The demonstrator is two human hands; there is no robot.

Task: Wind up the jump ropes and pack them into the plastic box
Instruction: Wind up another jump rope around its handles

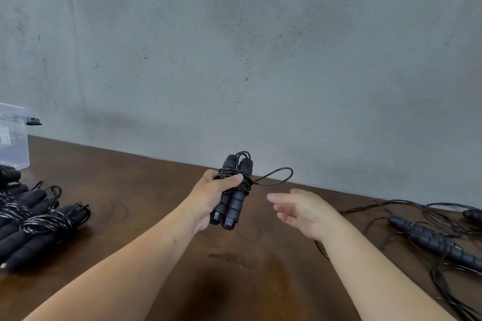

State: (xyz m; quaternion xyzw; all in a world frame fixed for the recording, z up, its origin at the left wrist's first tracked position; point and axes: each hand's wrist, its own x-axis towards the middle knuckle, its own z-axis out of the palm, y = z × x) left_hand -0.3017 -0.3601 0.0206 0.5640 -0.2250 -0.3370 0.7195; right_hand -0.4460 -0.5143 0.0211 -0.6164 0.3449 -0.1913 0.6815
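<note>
Left hand: fingers and thumb curled round a wound jump rope, both black handles side by side, cord coiled about their upper half under the thumb, held above the table. One loose cord loop sticking out of the coil, away from the left fingers and just beyond the right fingertips, not touching them. Right hand: fingers spread and relaxed, gripping nothing, a little blurred, near the bundle. Table: dark brown wood, grain visible, far edge tight against a grey concrete wall, mottled and speckled. Well outside the left fingers: heap of wound ropes lying on the wood; past the heap, clear plastic box with a black latch, standing at the wall, contents not discernible. Well outside the right fingers: unwound ropes, ribbed handles amid tangled cord sprawled over the surface.
</note>
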